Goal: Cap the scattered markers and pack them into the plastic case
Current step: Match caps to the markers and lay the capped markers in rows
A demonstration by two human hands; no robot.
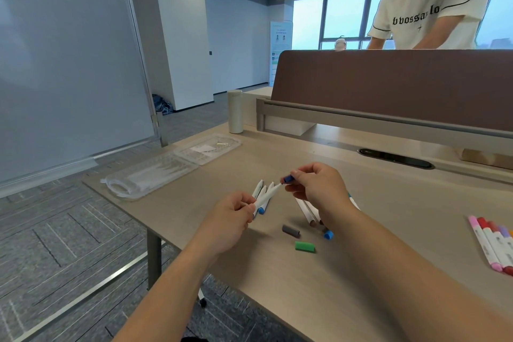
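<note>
My left hand (231,218) grips a white marker (267,196) by its lower end, tip pointing up and right. My right hand (316,184) pinches a dark blue cap (288,178) right at that tip. Under the held marker lie two more white markers (259,194) on the desk. Other white markers (306,209) lie beneath my right wrist, one with a blue end (328,235). A grey cap (290,231) and a green cap (304,246) lie loose near me. The clear plastic case (166,168) lies open at the desk's left corner.
A row of capped pink, red and purple markers (491,244) lies at the right edge. A pale tumbler (235,111) stands at the back of the desk beside a brown divider (388,86). A person stands behind the divider. A whiteboard (63,64) stands at left.
</note>
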